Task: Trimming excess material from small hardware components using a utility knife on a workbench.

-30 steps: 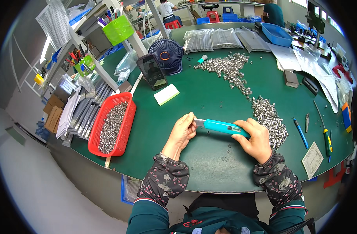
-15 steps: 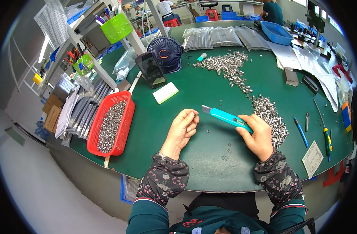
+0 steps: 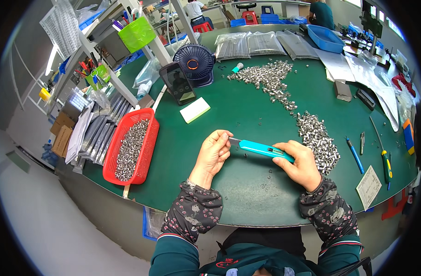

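Observation:
In my right hand (image 3: 301, 164) is a turquoise utility knife (image 3: 261, 148), gripped by its handle with the grey blade out and pointing left. The fingers of my left hand (image 3: 213, 155) are pinched on a small metal ring, mostly hidden by the fingertips. The blade's tip meets those fingertips. Just right of my right hand lies a heap of small shiny metal rings (image 3: 318, 142); a second heap (image 3: 265, 77) spreads farther back. A red plastic basket (image 3: 110, 158) with many more metal rings stands left of my left hand.
Behind the left hand are a notepad (image 3: 195, 110), a leaning phone (image 3: 177, 83) and a dark blue fan (image 3: 194, 64). On the right lie a blue pen (image 3: 355, 155), a screwdriver (image 3: 386, 166) and a paper slip (image 3: 368, 187). Dark scraps dot the green table (image 3: 247, 198).
My right hand has brought the knife left and slightly down, so its blade now reaches the left fingertips. The left hand has barely moved.

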### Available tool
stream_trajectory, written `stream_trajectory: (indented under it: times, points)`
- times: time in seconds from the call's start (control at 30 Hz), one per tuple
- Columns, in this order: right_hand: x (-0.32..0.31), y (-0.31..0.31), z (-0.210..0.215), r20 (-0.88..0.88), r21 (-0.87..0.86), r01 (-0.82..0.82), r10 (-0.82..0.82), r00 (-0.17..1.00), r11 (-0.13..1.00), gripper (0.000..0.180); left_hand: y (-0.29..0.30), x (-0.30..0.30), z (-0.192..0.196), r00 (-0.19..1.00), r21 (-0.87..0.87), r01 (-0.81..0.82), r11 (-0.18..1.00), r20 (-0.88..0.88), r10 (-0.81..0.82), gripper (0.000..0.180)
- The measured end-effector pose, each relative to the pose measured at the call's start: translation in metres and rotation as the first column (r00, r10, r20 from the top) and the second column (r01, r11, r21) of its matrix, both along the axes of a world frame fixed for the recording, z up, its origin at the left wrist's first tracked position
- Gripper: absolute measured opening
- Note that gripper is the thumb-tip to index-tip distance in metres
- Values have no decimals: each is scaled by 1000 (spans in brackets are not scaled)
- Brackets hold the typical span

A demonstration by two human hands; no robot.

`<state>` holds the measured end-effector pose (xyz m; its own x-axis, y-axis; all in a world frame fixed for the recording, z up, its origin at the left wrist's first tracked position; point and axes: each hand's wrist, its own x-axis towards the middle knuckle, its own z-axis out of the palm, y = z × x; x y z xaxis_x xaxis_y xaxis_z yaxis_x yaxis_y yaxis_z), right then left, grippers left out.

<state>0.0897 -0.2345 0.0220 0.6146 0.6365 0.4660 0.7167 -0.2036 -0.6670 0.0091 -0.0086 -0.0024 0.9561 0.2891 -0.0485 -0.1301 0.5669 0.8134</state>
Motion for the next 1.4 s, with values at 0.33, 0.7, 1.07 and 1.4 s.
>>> stream_trajectory:
  times: [0.33, 0.7, 1.07, 1.4]
  points:
    - [-1, -2, 0, 103, -34, 48, -44, 994, 998, 25, -3, 1, 0, 993, 181, -15, 983, -108, 35, 24]
    - [0, -2, -1, 232, -59, 62, -47, 972, 996, 26, 0, 0, 2, 977, 131, 29, 991, -213, -1, 27]
    - [1, -2, 6, 446, -34, 88, -63, 893, 996, 33, 1, -3, 6, 954, 33, 115, 993, -284, -101, 31]
    - [8, -5, 4, 336, 77, 242, -253, 907, 967, 34, 2, -1, 9, 983, -20, 33, 999, -178, -36, 28]
